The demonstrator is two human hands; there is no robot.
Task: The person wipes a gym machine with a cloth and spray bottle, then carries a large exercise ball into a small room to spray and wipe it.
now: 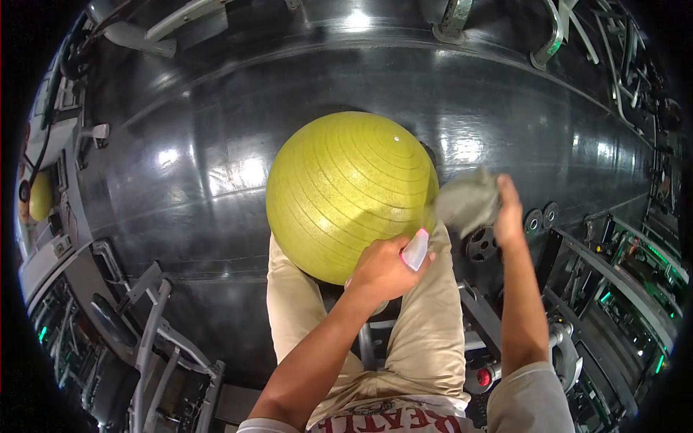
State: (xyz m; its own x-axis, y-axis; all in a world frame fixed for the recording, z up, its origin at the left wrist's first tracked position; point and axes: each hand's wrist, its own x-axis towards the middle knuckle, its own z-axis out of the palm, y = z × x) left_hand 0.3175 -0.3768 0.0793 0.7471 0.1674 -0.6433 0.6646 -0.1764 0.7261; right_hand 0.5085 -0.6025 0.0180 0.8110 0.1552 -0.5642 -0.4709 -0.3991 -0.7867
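A large yellow-green exercise ball (339, 187) with ridges rests on the dark floor, between and in front of the person's knees. My left hand (386, 270) is wrapped round a spray bottle (415, 251) whose whitish, pink-edged top shows above the fingers; the rest of it is mostly hidden. Just right of the ball, my right hand (508, 209) holds a grey cloth (469, 202), which is blurred by motion. The cloth's left edge is close to the ball's right side; whether they touch is unclear.
Weight plates (480, 244) lie at the right beside a metal rack (621, 274). Gym machine frames (155, 325) stand at the lower left. A second yellow ball (40, 196) is at the far left. Machine feet (451, 25) stand on the dark floor (216, 123) at the top.
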